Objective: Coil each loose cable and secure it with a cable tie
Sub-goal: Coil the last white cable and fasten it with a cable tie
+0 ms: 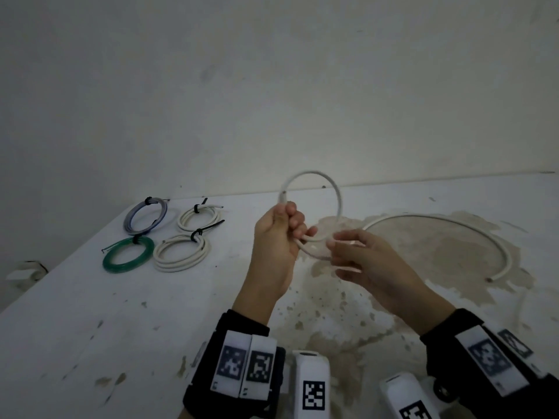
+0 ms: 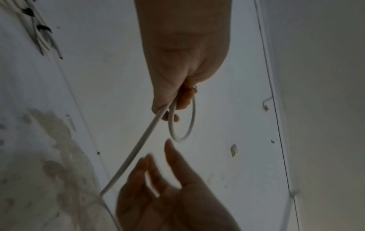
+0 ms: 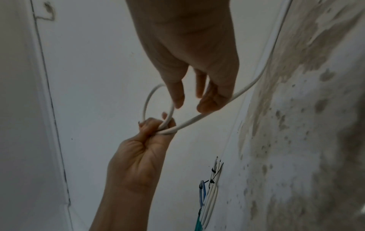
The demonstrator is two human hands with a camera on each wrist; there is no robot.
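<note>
The left hand [image 1: 276, 237] is raised above the middle of the worktop [image 1: 90, 328], its fingers curled tight around a white cable [image 1: 335, 195], pinching together the cable's end and the crossing point of one finished loop that stands up above the fist. From that grip the cable runs right, past the right hand [image 1: 372, 261], then sweeps in a wide arc over the stained patch of the worktop, its free end lying toward the right edge. The right hand's fingers [image 3: 177, 93] are loosely extended and blurred beside the cable; whether they touch it cannot be told, but they do not grip it. Near the far left corner lie four tied coils close together: a blue-grey coil [image 1: 145, 217], a small white coil [image 1: 198, 219], a green coil [image 1: 127, 255] and a larger white coil [image 1: 181, 252], each bound with a black cable tie [image 1: 208, 229].
</note>
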